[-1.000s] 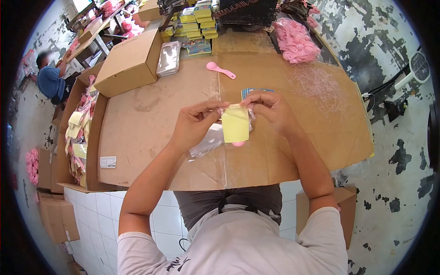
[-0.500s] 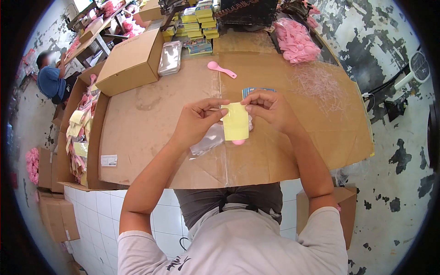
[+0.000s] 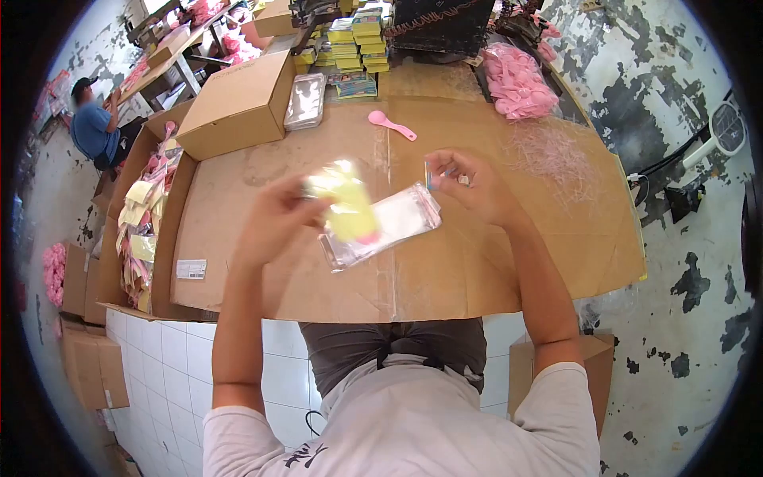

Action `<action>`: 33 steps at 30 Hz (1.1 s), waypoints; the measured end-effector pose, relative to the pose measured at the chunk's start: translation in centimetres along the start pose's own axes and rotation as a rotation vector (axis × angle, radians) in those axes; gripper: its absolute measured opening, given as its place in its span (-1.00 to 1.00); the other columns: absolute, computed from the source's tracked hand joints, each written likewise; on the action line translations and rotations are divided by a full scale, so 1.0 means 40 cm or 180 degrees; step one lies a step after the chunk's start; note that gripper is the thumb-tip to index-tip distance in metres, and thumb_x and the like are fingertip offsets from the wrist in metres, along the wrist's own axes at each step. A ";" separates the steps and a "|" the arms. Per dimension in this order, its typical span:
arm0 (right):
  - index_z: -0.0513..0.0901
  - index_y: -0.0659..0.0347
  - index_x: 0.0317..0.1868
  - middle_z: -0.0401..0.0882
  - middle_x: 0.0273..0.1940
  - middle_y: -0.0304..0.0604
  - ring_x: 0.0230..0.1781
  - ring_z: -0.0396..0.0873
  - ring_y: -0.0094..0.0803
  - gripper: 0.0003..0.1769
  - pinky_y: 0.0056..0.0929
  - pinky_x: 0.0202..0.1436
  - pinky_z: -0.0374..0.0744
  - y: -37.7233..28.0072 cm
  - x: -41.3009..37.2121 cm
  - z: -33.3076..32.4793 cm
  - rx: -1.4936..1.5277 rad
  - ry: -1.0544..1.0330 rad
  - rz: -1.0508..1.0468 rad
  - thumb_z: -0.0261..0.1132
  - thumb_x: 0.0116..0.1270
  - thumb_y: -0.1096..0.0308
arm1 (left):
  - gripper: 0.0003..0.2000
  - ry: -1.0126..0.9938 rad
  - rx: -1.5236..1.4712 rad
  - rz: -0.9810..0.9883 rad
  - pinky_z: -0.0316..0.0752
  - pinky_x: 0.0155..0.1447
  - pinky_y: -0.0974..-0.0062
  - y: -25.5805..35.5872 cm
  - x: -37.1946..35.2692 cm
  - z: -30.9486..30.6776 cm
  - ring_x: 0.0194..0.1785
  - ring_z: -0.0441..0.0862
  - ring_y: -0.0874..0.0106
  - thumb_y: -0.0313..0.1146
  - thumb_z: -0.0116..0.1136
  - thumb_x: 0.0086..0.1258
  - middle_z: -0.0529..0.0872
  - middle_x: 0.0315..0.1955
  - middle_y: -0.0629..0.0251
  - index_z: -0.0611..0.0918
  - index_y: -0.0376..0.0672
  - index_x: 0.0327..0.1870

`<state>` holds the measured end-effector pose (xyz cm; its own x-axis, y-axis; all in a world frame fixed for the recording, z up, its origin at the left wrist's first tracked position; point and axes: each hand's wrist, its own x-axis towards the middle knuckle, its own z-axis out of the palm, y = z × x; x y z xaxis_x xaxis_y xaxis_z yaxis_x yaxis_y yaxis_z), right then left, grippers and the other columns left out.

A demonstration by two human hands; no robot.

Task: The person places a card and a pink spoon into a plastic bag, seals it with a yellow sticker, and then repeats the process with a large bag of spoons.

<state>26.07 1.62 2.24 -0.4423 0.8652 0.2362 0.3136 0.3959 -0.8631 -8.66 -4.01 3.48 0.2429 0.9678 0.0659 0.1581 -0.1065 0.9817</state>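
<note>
My left hand (image 3: 274, 219), smeared by motion, grips a clear plastic bag by its upper left side. Inside the bag are a yellow card (image 3: 348, 208) and a pink spoon, whose rounded end (image 3: 369, 238) shows at the bottom. Under it on the cardboard lies a stack of clear plastic bags (image 3: 401, 219). My right hand (image 3: 473, 187) is curled closed just above that stack's right end. Blue card edges (image 3: 429, 175) show by its fingertips; what the fingers hold, if anything, is hidden. A loose pink spoon (image 3: 391, 125) lies farther back.
At left stands an open carton (image 3: 187, 199) of packed spoons, beside a closed box (image 3: 234, 103). Card stacks (image 3: 358, 48) and a bag of pink spoons (image 3: 520, 83) sit at the back. Thin clear strips (image 3: 560, 159) lie at right. Another person (image 3: 95, 131) sits far left.
My left hand has carried the bag with the yellow card left, away from my right hand, uncovering the bag stack. My right hand has let go of it and stays near the blue cards.
</note>
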 end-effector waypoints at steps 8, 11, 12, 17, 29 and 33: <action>0.69 0.25 0.16 0.62 0.15 0.00 0.25 0.53 -0.04 -0.57 -0.14 0.33 0.47 0.158 -0.008 -0.083 -0.2441 0.0841 -0.0067 0.43 0.34 0.25 | -0.46 0.1424 -0.1875 0.1000 0.58 0.26 0.46 -0.088 -0.056 -0.160 0.35 0.62 0.38 -0.11 0.03 0.69 0.54 0.43 0.17 0.35 -0.17 0.56; 0.70 0.25 0.13 0.64 0.08 0.01 0.17 0.58 -0.03 -0.59 -0.13 0.28 0.51 0.171 -0.016 -0.086 -0.2544 0.0792 0.0016 0.45 0.29 0.31 | -0.59 0.0744 -0.0064 0.0213 0.59 0.16 0.46 -0.072 0.003 -0.042 0.07 0.72 0.44 -0.21 0.24 0.56 0.76 0.11 0.26 0.62 -0.19 0.33; 0.70 0.25 0.11 0.64 0.06 0.00 0.15 0.59 -0.04 -0.60 -0.14 0.26 0.52 0.172 -0.013 -0.086 -0.2429 0.0846 0.0030 0.47 0.27 0.33 | -0.63 0.0487 0.0412 0.0150 0.61 0.10 0.47 -0.085 0.038 -0.001 -0.02 0.74 0.45 -0.27 0.30 0.51 0.79 0.03 0.27 0.68 -0.21 0.26; 0.71 0.28 -0.02 0.69 -0.08 0.00 -0.01 0.65 -0.07 -0.72 -0.15 0.10 0.57 0.143 -0.007 -0.080 -0.1891 0.1020 0.0058 0.44 0.26 0.46 | -0.71 -0.0263 0.2090 0.0591 0.60 -0.03 0.43 -0.060 0.138 0.192 -0.16 0.71 0.36 -0.32 0.45 0.33 0.75 -0.12 0.19 0.75 -0.27 0.00; 0.64 0.28 0.00 0.70 -0.15 -0.24 -0.08 0.66 -0.44 -0.83 -0.42 -0.02 0.61 0.119 -0.001 -0.074 0.0825 0.0772 0.0192 0.33 0.45 0.45 | -0.78 -0.0089 0.0662 0.0320 0.56 -0.19 0.54 -0.119 0.178 0.197 -0.32 0.63 0.60 -0.44 0.43 0.35 0.77 -0.38 0.31 0.74 -0.31 -0.05; 0.63 0.25 0.01 0.71 -0.13 -0.26 -0.13 0.66 -0.50 -0.85 -0.49 -0.04 0.59 0.101 -0.020 0.007 0.0931 -0.0181 -0.0042 0.28 0.49 0.46 | -0.84 -0.0184 0.0558 -0.0050 0.57 -0.19 0.56 -0.099 0.178 0.192 -0.29 0.64 0.62 -0.50 0.36 0.42 0.78 -0.34 0.32 0.71 -0.34 -0.06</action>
<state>27.45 2.42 -1.57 -0.4937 0.8387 0.2300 0.0557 0.2945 -0.9540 -0.22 1.56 -1.33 0.2930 0.9555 0.0355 0.3255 -0.1346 0.9359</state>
